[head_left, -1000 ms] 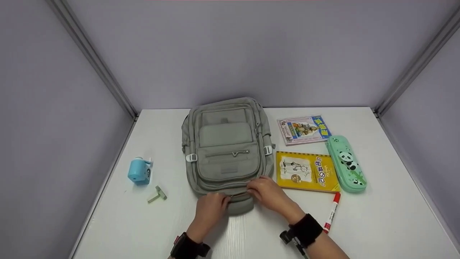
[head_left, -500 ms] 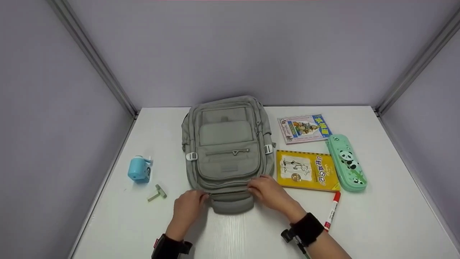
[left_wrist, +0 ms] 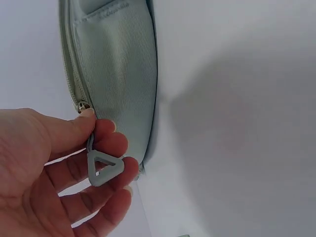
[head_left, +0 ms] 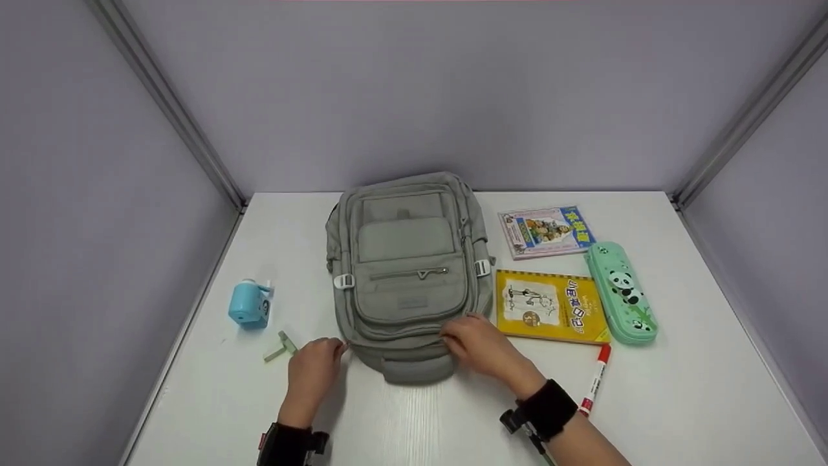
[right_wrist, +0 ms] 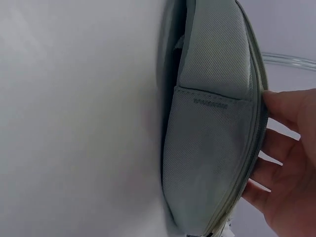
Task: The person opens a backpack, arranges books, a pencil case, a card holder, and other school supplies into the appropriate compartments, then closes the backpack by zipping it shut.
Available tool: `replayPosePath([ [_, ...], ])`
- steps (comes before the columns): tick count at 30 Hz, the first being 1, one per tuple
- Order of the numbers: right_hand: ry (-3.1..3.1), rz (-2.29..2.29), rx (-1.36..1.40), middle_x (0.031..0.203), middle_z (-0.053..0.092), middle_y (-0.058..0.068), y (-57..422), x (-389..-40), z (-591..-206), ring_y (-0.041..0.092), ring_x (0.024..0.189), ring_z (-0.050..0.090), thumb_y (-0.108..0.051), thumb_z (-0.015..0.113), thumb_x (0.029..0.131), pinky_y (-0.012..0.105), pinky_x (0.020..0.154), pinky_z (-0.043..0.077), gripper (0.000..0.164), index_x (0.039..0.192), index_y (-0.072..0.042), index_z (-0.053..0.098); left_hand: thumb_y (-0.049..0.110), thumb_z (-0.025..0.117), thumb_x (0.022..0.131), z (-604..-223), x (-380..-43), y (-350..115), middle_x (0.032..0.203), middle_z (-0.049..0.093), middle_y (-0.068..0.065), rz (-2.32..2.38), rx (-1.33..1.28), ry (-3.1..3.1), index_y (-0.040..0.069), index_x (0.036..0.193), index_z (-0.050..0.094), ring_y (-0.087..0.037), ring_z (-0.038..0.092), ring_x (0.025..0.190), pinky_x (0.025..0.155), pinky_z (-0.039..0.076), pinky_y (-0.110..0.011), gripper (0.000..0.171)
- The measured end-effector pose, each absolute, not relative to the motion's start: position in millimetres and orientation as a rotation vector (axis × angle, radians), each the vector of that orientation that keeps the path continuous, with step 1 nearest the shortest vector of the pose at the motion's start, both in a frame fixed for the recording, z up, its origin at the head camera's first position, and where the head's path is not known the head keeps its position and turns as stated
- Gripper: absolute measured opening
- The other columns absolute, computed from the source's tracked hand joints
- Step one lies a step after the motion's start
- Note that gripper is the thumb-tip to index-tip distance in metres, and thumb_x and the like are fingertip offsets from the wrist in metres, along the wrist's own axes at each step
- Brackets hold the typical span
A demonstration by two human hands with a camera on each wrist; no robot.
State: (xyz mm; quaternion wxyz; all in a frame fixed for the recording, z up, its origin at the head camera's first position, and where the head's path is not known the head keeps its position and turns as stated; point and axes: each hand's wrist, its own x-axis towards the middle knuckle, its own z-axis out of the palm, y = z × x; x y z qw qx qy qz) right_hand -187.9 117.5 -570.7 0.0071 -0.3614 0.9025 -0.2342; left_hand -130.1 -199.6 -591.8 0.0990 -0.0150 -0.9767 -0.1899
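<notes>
A grey-green backpack (head_left: 406,239) lies front side up on the white table, its top end toward the back wall. My left hand (head_left: 315,369) is at the backpack's lower left corner. In the left wrist view, its thumb and index finger pinch the zipper slider (left_wrist: 83,106), and a triangular zipper pull (left_wrist: 92,168) hangs across the other fingers. At the lower right, my right hand (head_left: 482,346) grips the bag's edge along the zipper (right_wrist: 260,111), thumb on one side and fingers on the other. The bag's underside is hidden.
Left of the bag are a blue pencil sharpener (head_left: 248,304) and a small green T-shaped piece (head_left: 279,348). To the right lie a colourful booklet (head_left: 548,232), a yellow book (head_left: 553,307), a green panda pencil case (head_left: 622,292) and a red-capped marker (head_left: 595,380).
My left hand has slid leftward along the bag's bottom edge to its lower left corner, drawing the zipper slider along. My right hand has kept its grip at nearly the same place.
</notes>
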Motion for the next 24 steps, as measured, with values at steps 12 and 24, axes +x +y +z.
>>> replayPosePath([
  [12, 2.905, -0.45, -1.291, 0.113, 0.074, 0.0, 54.4, -185.7, -573.0, 0.02, 0.11, 0.068, -0.031, 0.073, 0.095, 0.053, 0.104, 0.044, 0.014, 0.097, -0.019, 0.08, 0.014, 0.076, 0.091, -590.1, -127.4, -195.8, 0.071, 0.071, -0.006, -0.62, 0.006, -2.827, 0.005, 0.08, 0.075, -0.025, 0.068, 0.062, 0.051, 0.05, -0.041, 0.014],
  [24, 2.798, -0.612, -1.243, 0.109, 0.077, 0.001, 53.1, -186.6, -574.8, 0.021, 0.106, 0.072, -0.027, 0.069, 0.098, 0.063, 0.106, 0.041, 0.019, 0.091, -0.015, 0.082, 0.015, 0.078, 0.09, -591.5, -131.4, -202.9, 0.075, 0.074, -0.01, -0.602, 0.068, -2.807, 0.005, 0.082, 0.077, -0.03, 0.07, 0.064, 0.051, 0.051, -0.044, 0.013],
])
